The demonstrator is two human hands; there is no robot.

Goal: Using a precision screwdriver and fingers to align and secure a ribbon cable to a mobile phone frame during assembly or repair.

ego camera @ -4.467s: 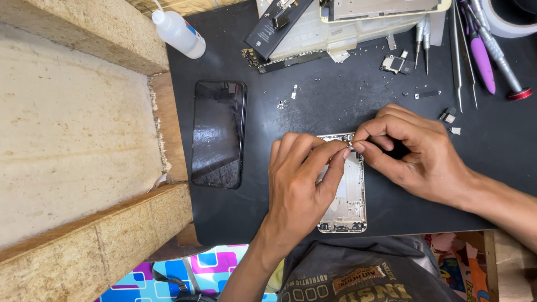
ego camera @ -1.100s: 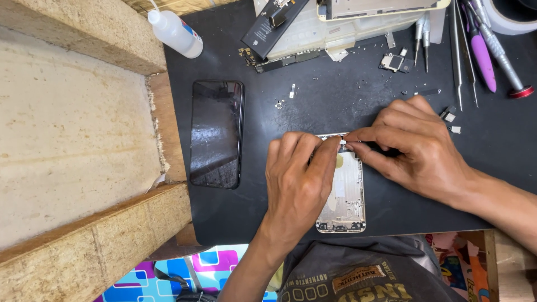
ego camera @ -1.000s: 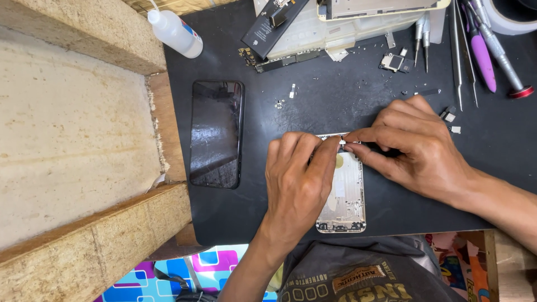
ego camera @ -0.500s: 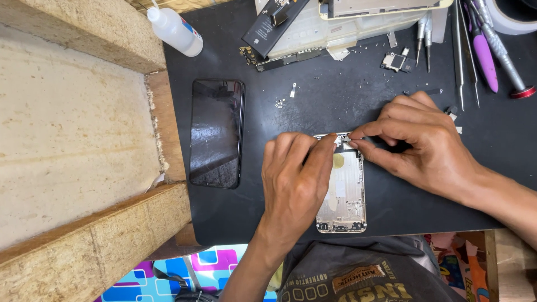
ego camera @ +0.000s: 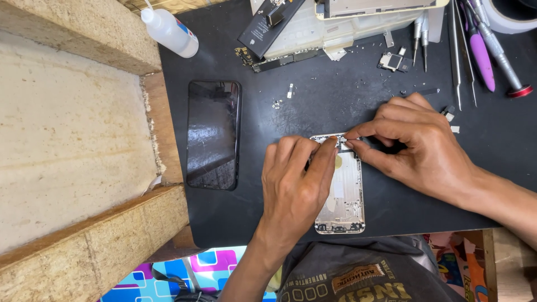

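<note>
Silver phone housing (ego camera: 347,193), long axis toward viewer, connector end nearest; left hand (ego camera: 293,190) presses it flat, right hand (ego camera: 422,148) pinches its far edge.

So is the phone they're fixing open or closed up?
Open. The silver phone shell lies with its bare metal inside showing, no screen on it. The left hand and right hand touch its top edge.

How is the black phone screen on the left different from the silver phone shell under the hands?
The black phone screen is dark and glossy; the silver phone shell is pale metal, open, with its inside showing. The screen lies untouched, while the left hand and right hand work at the shell's top edge. Both lie flat on the black mat.
</note>
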